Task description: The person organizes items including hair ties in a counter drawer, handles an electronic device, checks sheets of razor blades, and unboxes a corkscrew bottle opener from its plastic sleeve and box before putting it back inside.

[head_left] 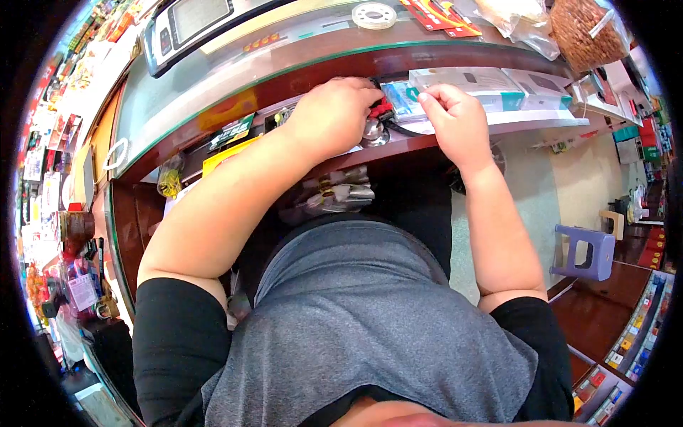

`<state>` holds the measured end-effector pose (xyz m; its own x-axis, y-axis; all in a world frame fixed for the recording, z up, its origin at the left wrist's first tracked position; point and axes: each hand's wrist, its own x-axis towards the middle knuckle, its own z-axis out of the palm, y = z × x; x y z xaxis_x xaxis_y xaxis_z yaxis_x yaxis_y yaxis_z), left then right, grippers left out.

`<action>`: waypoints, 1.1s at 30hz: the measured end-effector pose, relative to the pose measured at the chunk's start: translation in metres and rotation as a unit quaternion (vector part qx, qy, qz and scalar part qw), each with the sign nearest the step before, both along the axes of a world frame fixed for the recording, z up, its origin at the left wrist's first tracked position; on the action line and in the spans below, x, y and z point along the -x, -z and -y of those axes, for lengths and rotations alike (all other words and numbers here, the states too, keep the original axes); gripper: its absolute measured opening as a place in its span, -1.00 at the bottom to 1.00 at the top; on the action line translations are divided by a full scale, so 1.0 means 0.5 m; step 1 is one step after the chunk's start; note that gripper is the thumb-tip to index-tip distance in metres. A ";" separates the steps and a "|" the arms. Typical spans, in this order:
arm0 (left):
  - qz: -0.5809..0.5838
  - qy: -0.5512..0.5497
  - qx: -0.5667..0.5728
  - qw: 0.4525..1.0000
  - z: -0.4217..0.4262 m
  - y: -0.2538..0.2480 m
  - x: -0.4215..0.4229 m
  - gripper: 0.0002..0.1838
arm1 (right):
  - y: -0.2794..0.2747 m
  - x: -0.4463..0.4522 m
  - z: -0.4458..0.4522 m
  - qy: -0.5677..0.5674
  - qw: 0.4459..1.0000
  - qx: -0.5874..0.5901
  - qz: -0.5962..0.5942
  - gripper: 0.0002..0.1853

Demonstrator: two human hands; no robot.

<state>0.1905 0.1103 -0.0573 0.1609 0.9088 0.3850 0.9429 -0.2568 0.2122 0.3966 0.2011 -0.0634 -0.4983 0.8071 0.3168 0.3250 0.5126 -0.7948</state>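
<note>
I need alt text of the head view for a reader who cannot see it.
A person's left hand and right hand are over a shelf beneath a glass-topped counter. The left is at a small red object; the right is in front of white boxes.

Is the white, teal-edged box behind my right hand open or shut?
Looks shut: the white, teal-edged box has a flat top, no raised flap.

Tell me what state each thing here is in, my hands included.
Left hand: curled over a red item, grip partly hidden
Right hand: thumb and forefinger close together, grip unclear
White boxes: lying side by side, seemingly shut
Bag of brown pieces: bulging
Device: lying on the glass counter, screen grey
Purple stool: seemingly upright, unoccupied
</note>
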 end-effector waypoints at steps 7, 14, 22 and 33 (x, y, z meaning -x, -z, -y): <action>-0.153 -0.013 0.101 0.983 -0.010 -0.020 -0.007 -0.77 | -0.009 0.002 0.007 0.009 1.000 0.013 0.018 -0.78; -0.140 -0.033 0.129 0.981 -0.008 -0.039 -0.005 -0.85 | -0.007 0.001 0.007 0.009 1.000 -0.010 0.025 -0.78; -0.046 -0.118 0.086 0.988 0.155 -0.066 0.122 -0.86 | -0.003 -0.001 0.012 0.009 1.000 0.000 0.030 -0.77; 0.053 0.012 0.190 0.980 0.158 -0.021 0.123 -0.51 | -0.010 0.001 0.016 0.003 0.999 -0.011 0.041 -0.80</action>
<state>0.1291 0.0315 -0.0467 0.1621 0.9862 0.0347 0.9050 -0.1626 0.3931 0.3960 0.1930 -0.0585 -0.5185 0.8036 0.2922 0.3914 0.5268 -0.7545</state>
